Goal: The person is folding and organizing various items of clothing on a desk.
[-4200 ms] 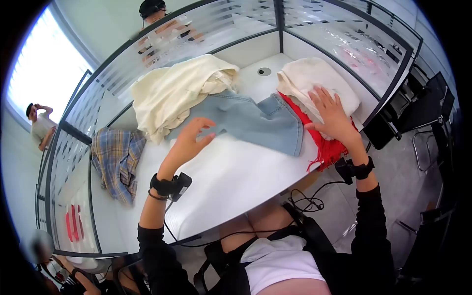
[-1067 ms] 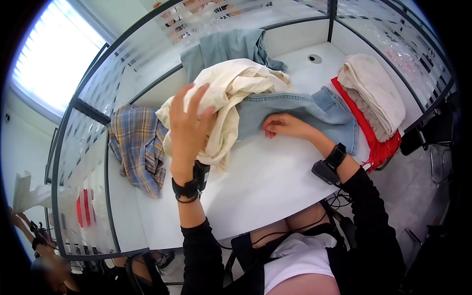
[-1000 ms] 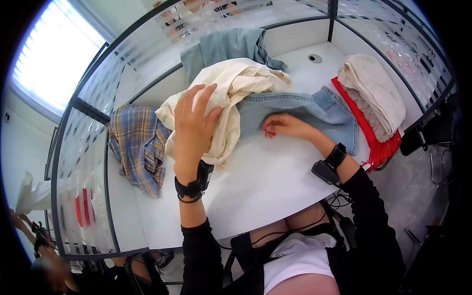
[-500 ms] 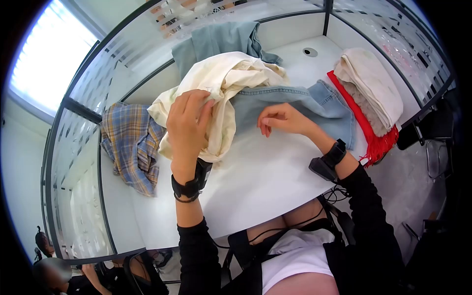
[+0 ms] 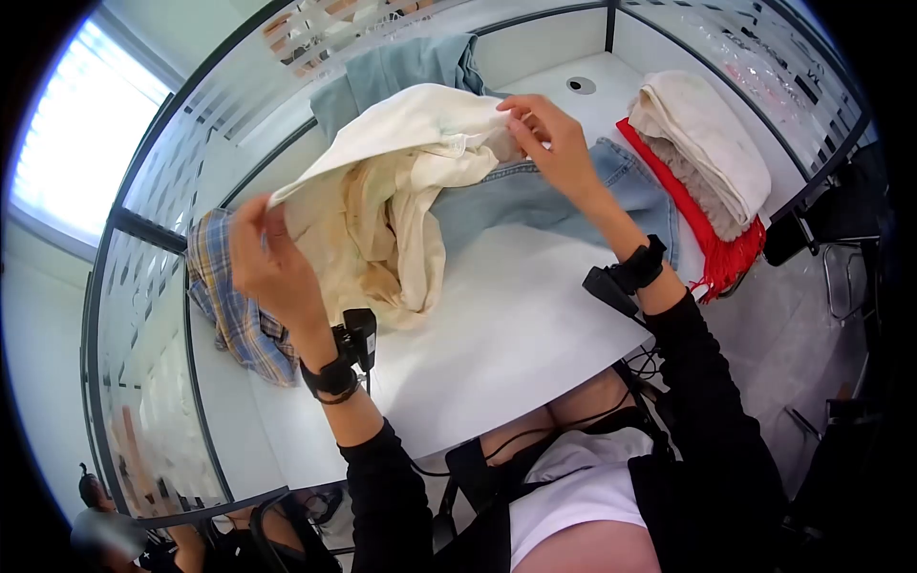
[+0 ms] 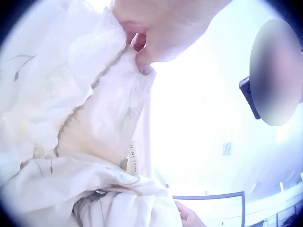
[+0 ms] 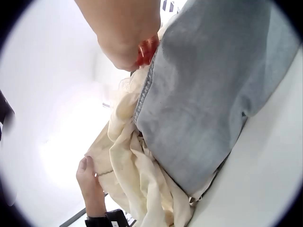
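A cream garment [image 5: 382, 143] with a faint print is held up between both hands over the table. My left hand [image 5: 277, 272] pinches its left edge; in the left wrist view the thumb and fingers of that hand [image 6: 165, 28] grip the cloth [image 6: 104, 109], above a small label [image 6: 132, 158]. My right hand [image 5: 559, 148] pinches the garment's upper right edge. In the right wrist view the right hand [image 7: 128, 33] is at the cream cloth [image 7: 142, 175], beside light blue denim [image 7: 189, 94]. The denim [image 5: 497, 205] lies partly under the cream garment.
A plaid cloth [image 5: 224, 296] lies at the left, grey-blue fabric [image 5: 401, 76] at the back. Folded white cloth [image 5: 712, 138] and a red fringed cloth [image 5: 697, 220] lie at the right. Partitions enclose the white table [image 5: 478, 334]. Other people are beyond.
The hands have spread apart; the left moved left, the right moved up onto the cream garment. Its upper edge is now lifted and stretched between them, showing its inside.
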Action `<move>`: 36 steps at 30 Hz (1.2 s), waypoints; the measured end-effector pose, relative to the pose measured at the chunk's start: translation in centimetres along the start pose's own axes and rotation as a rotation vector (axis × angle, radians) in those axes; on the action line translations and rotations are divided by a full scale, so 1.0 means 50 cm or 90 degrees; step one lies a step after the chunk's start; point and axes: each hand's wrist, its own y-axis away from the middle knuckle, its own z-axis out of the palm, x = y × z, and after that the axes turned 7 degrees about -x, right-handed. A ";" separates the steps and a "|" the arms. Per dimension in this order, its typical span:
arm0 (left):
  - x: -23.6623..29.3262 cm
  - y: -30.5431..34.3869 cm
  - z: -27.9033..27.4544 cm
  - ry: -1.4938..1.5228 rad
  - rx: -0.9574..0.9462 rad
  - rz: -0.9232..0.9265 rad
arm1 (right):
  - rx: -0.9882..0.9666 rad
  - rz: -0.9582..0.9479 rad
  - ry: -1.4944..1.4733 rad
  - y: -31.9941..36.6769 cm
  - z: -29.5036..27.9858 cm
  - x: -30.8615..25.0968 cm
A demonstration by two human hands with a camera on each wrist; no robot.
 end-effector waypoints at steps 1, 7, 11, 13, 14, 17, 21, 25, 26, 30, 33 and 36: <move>-0.001 -0.003 -0.008 -0.001 0.020 -0.001 | 0.004 -0.045 0.043 -0.002 -0.005 -0.003; -0.003 -0.002 -0.027 0.048 0.070 -0.058 | -0.030 -0.183 0.199 -0.028 -0.005 -0.030; -0.003 -0.002 -0.032 0.032 0.061 -0.039 | -0.048 -0.293 0.273 -0.068 -0.001 -0.026; -0.003 -0.002 -0.032 0.034 0.061 -0.032 | -0.106 -0.334 0.364 -0.090 -0.011 -0.020; -0.004 -0.002 -0.031 0.036 0.064 -0.027 | -0.134 -0.354 0.409 -0.098 -0.013 -0.017; -0.010 -0.002 -0.032 0.046 0.068 -0.019 | -0.181 -0.353 0.372 -0.109 -0.013 -0.015; 0.000 -0.004 -0.034 0.095 0.060 -0.049 | -0.221 -0.334 0.283 -0.123 -0.012 -0.023; -0.052 -0.054 -0.049 0.003 0.041 0.054 | -0.164 -0.304 0.294 -0.186 -0.072 -0.069; -0.051 -0.079 -0.060 0.020 0.000 0.025 | -0.176 -0.254 0.358 -0.211 -0.090 -0.084; -0.060 -0.195 -0.108 -0.028 -0.031 0.040 | -0.255 -0.586 0.223 -0.262 -0.124 -0.254; -0.046 -0.275 -0.170 -0.068 -0.049 0.026 | -0.391 -0.583 0.358 -0.271 -0.168 -0.354; -0.028 -0.319 -0.217 -0.143 -0.012 0.054 | -0.455 -0.569 0.439 -0.273 -0.191 -0.422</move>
